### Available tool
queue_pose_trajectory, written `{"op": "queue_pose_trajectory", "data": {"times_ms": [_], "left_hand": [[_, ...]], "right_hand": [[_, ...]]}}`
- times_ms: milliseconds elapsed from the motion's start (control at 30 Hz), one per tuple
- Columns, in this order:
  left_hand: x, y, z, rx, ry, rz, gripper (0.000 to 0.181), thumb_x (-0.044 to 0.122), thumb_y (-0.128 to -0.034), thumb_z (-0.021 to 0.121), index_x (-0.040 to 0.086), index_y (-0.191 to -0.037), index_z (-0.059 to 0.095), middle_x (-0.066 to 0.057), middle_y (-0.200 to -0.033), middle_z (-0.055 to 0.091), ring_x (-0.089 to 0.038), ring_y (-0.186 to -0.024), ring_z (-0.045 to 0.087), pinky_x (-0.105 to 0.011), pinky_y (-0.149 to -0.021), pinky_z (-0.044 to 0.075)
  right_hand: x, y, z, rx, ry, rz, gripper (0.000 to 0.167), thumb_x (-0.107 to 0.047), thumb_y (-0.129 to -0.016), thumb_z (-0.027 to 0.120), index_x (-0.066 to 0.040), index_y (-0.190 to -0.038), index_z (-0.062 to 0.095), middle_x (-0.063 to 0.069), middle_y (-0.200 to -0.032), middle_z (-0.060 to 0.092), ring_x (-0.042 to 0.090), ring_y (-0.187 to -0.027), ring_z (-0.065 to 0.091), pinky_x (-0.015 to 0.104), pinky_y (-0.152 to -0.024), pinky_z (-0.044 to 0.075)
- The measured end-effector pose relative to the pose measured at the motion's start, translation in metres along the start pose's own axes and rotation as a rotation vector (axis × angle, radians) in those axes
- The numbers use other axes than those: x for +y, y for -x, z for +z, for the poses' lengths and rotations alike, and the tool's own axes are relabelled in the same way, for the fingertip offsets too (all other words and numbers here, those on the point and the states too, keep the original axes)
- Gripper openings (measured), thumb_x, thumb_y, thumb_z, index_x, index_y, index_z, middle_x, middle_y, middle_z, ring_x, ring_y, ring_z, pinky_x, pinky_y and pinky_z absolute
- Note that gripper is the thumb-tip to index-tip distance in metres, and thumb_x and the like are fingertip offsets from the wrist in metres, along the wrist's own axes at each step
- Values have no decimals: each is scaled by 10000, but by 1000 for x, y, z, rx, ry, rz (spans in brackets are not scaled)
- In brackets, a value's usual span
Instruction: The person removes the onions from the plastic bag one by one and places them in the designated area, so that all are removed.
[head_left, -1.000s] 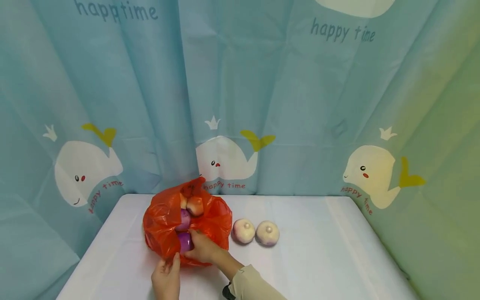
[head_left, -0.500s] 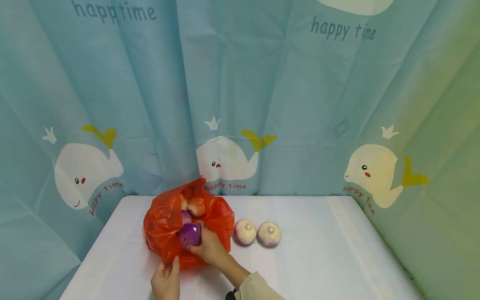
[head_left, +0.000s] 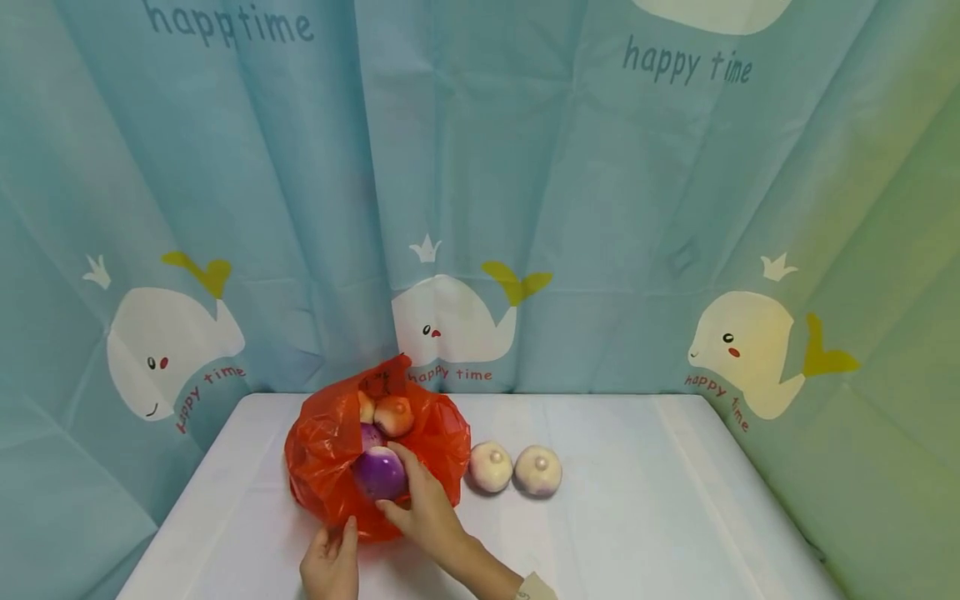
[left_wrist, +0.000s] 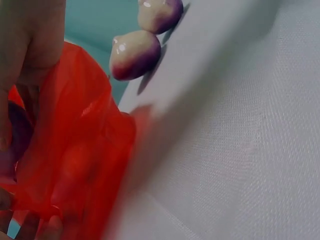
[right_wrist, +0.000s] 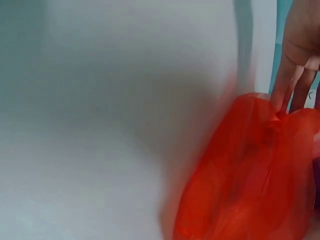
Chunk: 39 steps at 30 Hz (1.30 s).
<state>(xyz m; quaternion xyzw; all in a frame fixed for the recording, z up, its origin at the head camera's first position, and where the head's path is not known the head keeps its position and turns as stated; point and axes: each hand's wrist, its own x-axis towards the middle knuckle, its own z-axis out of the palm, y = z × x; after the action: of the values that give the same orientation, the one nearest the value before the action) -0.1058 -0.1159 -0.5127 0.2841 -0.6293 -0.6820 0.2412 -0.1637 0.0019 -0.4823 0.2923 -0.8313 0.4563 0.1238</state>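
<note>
A red plastic bag [head_left: 322,446] lies at the table's left side, its mouth facing the near side. My right hand [head_left: 427,508] holds a round purple vegetable [head_left: 381,475] at that mouth, fingers and thumb around its right side. My left hand [head_left: 330,567] pinches the bag's near edge. Behind the held one are another purple vegetable [head_left: 371,437] and an orange-brown round one [head_left: 393,415] inside the bag. The left wrist view shows the right hand [left_wrist: 32,45] beside a purple surface [left_wrist: 19,135]; in the right wrist view, left-hand fingers [right_wrist: 295,82] grip red plastic [right_wrist: 250,175].
Two whitish, purple-tinged round vegetables [head_left: 491,467] [left_wrist: 136,54] stand side by side on the white table [head_left: 637,500], just right of the bag. A blue curtain [head_left: 600,208] with whale prints hangs behind and around the table.
The front purple vegetable has moved slightly up and right in the bag's mouth and shows more of itself, with my right hand still at it. My left hand has barely moved.
</note>
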Motion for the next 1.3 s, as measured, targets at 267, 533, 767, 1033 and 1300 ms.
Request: {"op": "queue_pose_trajectory", "data": {"times_ms": [267, 533, 767, 1033, 1300], "left_hand": [[-1, 1, 0, -9, 19, 6, 365, 30, -878, 616, -204, -1141, 519, -405, -1076, 540, 137, -689, 504, -39, -592, 428], [-1, 0, -2, -17, -6, -9, 347, 12, -877, 592, -184, -1155, 528, -386, -1044, 564, 149, -680, 501, -37, -589, 423], [-2, 1, -2, -30, 3, -7, 360, 15, -885, 589, -186, -1174, 511, -393, -1048, 555, 151, -682, 505, -37, -595, 425], [-3, -1, -2, -39, -29, 0, 351, 39, -890, 614, -190, -1141, 525, -393, -1028, 564, 140, -662, 511, -56, -579, 450], [-6, 1, 0, -21, -8, 78, 290, -8, -870, 629, -203, -1063, 537, -342, -860, 623, 147, -645, 518, -45, -575, 432]], "right_hand": [[1, 10, -6, 6, -271, -76, 671, -44, -830, 713, -142, -1380, 342, 80, -1257, 531, 103, -903, 569, 219, -709, 529], [-36, 15, -28, -68, -620, 62, 442, -79, -941, 567, -70, -1313, 327, 155, -1204, 519, 115, -820, 627, 334, -685, 559], [-57, 21, -41, -17, -469, 46, 381, -87, -947, 519, -37, -1295, 371, 151, -1227, 504, 126, -940, 579, 291, -750, 535], [-54, 27, -47, 28, -428, -59, 470, 16, -877, 600, -14, -1316, 438, 164, -1297, 424, 212, -1156, 484, 335, -831, 517], [-45, 29, -51, 20, -450, -228, 396, 93, -903, 500, 11, -1285, 437, 200, -1250, 443, 216, -1138, 503, 346, -825, 521]]}}
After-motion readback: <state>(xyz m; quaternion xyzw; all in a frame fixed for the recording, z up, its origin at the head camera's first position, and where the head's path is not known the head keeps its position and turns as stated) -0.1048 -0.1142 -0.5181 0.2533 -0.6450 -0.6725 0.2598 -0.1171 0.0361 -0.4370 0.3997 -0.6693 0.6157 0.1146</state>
